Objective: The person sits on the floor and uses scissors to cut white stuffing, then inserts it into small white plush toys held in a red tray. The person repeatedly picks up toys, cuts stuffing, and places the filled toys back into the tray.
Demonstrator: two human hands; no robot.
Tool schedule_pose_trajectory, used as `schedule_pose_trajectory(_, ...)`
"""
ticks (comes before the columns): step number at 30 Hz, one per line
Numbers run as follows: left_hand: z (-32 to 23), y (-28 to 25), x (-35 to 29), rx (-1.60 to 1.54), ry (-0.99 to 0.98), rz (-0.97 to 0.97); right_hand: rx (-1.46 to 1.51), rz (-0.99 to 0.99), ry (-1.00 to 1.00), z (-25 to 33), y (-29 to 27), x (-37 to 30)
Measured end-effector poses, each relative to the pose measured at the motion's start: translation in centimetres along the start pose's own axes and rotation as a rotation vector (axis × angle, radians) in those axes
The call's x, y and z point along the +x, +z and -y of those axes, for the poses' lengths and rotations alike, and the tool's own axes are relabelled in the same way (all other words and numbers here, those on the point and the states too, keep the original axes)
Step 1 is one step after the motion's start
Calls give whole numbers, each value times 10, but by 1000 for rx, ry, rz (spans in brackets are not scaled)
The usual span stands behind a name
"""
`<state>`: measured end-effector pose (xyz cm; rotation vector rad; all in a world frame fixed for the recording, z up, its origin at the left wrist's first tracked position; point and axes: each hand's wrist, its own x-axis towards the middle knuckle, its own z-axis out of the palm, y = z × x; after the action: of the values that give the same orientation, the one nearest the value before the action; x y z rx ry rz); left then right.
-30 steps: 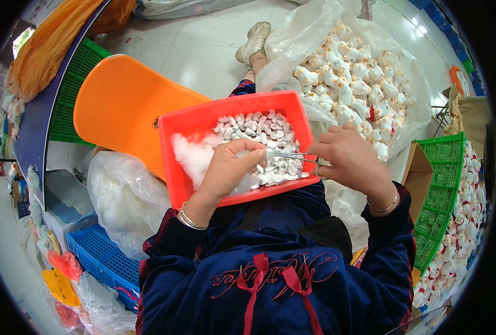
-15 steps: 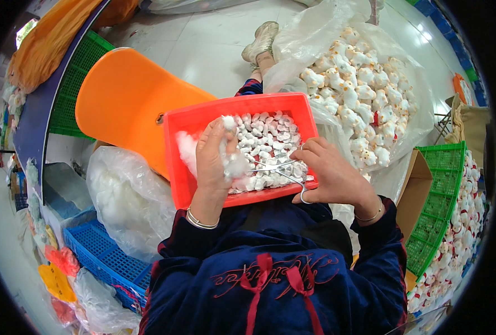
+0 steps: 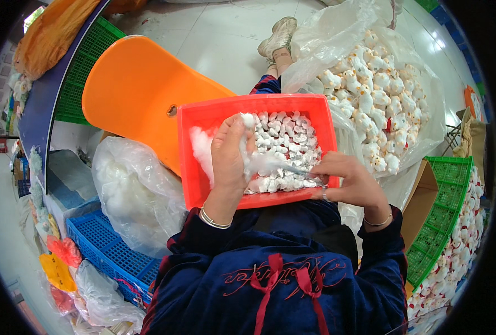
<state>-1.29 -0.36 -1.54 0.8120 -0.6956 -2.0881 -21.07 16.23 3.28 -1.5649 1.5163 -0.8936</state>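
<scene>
A red plastic tray [image 3: 195,192] rests on my lap, its right part spread with many small white fabric pieces [image 3: 292,137]. My left hand [image 3: 228,159] is closed over the tray, pinching a small white fabric piece [image 3: 248,119] at the fingertips. White fibre stuffing [image 3: 262,163] hangs beside that palm, and more lies behind the hand at the tray's left end. In my right hand [image 3: 353,181] are scissor-handled forceps [image 3: 297,170], pointing left, with the tips hidden in the stuffing. Fingers cover most of the handles.
An orange chair seat [image 3: 141,95] stands beyond the tray to the left. A clear bag of stuffing [image 3: 136,190] sits by a blue crate [image 3: 111,245]. To the right are a big clear bag of white plush toys [image 3: 379,106], a cardboard box [image 3: 421,195] and a green crate [image 3: 440,218].
The forceps' handles have come together from a spread position, and the tips now meet the stuffing by my left palm. The whole view has shifted, so the tray appears further right.
</scene>
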Motion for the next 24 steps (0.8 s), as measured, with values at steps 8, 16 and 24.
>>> schedule_pose_trajectory(8, -11, 3, -14, 563, -61, 177, -378, -93, 104, 14, -29, -1)
schedule_pose_trajectory(16, -13, 1, -14, 630, -72, 291, -546, 61, 136, 21, -35, 9)
schedule_pose_trajectory(24, -4, -6, -9, 647, -194, 292, -603, 118, 112, 20, -29, 17)
